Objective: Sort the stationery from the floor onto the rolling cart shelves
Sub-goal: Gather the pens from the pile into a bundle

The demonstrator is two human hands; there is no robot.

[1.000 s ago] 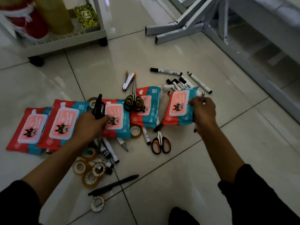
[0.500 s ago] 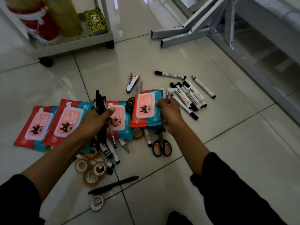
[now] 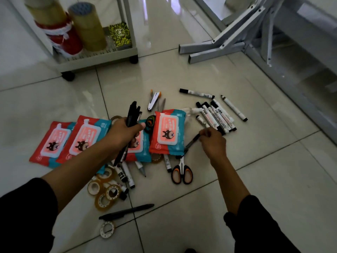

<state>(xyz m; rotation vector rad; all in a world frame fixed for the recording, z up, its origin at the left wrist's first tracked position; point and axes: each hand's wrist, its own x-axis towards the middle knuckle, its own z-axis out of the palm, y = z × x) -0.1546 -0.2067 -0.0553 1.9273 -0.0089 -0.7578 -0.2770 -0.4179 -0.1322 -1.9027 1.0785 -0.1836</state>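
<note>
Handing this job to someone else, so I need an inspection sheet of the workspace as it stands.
Surface: glossy tiled floor.
Job's things: wipe packs, white markers, tape rolls, scissors, a black pen all on the floor.
Clutter: stapler.
Hands: left hand grips a bundle of black pens; right hand pinches one pen.
Cables: nothing seen.
Surroundings: rolling cart holding big tape rolls; metal frame.

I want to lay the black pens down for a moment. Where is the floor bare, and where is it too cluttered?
Bare tile lies between the rolling cart and the wet wipe packs, and also right of the orange-handled scissors, below the whiteboard markers. It is crowded under the left hand, where markers and tape rolls pile up, and around the right hand.
</note>
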